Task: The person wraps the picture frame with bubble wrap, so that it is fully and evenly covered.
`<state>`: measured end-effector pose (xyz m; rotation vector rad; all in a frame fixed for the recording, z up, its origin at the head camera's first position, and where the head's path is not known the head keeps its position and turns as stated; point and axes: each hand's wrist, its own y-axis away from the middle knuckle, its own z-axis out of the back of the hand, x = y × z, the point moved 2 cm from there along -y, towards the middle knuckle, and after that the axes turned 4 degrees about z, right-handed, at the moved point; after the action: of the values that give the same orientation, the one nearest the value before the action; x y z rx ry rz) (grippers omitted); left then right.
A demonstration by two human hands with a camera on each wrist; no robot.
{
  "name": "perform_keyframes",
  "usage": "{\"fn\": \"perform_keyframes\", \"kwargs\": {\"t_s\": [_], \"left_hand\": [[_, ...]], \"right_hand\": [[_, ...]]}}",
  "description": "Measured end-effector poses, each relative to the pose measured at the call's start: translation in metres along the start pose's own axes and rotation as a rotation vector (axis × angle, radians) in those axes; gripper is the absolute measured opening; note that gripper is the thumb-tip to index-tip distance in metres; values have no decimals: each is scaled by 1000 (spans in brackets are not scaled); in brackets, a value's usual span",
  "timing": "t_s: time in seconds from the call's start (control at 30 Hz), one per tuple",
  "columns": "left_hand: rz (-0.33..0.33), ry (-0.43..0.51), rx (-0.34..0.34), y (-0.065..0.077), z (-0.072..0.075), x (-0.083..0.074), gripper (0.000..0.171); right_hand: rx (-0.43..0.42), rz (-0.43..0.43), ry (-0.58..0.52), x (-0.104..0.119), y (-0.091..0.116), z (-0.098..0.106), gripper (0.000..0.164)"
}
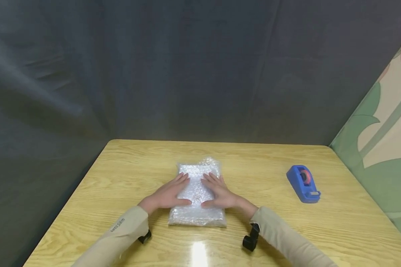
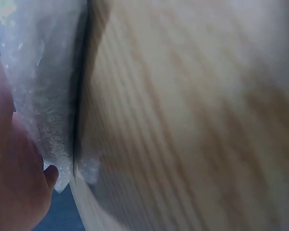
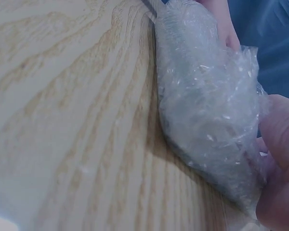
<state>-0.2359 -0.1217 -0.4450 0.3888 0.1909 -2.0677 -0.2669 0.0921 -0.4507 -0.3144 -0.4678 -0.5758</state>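
Observation:
A flat rectangular bubble-wrapped package lies on the wooden table in front of the person; what the wrap covers cannot be made out. On its left part rests the left hand, fingers straight and spread, thumb pointing inward. The right hand lies the same way on the right part, its fingers extended over the wrap. Close up in the left wrist view, the bubble wrap stands beside the left hand. In the right wrist view, crumpled bubble wrap bulges along the edge near the right hand.
A blue tape dispenser with a pinkish roll stands on the right side of the table. Dark curtain hangs behind and to the left. A leaf-patterned panel borders the right edge.

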Motion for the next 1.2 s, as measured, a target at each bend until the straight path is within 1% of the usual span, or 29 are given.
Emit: {"fn": "perform_keyframes", "kwargs": {"t_s": [0.17, 0.37, 0.5, 0.67, 1.03, 1.13, 1.2], "left_hand": [[20, -3, 25, -4, 1, 1, 87], [27, 23, 26, -9, 5, -2, 91], [24, 27, 16, -13, 5, -3, 91], [18, 13, -13, -18, 4, -1, 92], [76, 12, 1, -27, -3, 3, 100], [88, 20, 0, -28, -2, 2, 100], [92, 17, 0, -28, -1, 1, 100]], "right_hand": [[6, -7, -3, 0, 0, -1, 82], [0, -6, -8, -2, -1, 0, 83], [1, -13, -4, -4, -1, 1, 83], [-1, -16, -11, -6, -1, 3, 84], [0, -7, -16, -10, -1, 4, 83], [-12, -5, -14, -10, -2, 4, 84], [-37, -5, -21, -11, -2, 3, 86]]}}
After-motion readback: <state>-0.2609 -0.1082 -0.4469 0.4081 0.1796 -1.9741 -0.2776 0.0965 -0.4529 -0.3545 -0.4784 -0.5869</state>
